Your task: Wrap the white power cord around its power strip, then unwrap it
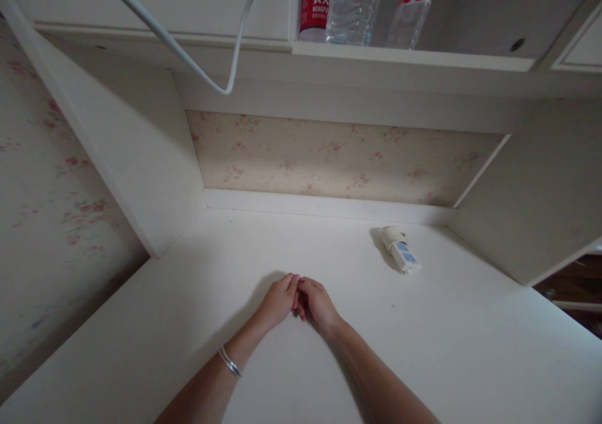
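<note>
- Where left hand meets right hand, both curl loosely; whether they grip anything, I can't tell.
- A blue-labelled bundle lies on the table.

Examiner: Position of the arms?
Assessor: The left forearm enters at the lower left, the right forearm at the lower right. They slant inward and forward, uncrossed, well apart at the near end.
Examiner: And the hands?
Assessor: The left hand and right hand meet at the middle, touching at the fingers. Both have their backs partly in view.
Examiner: Finger condition?
Assessor: Loosely bent on both sides, gathered between the two hands. Several are partly hidden; their exact overlap cannot be determined.
</note>
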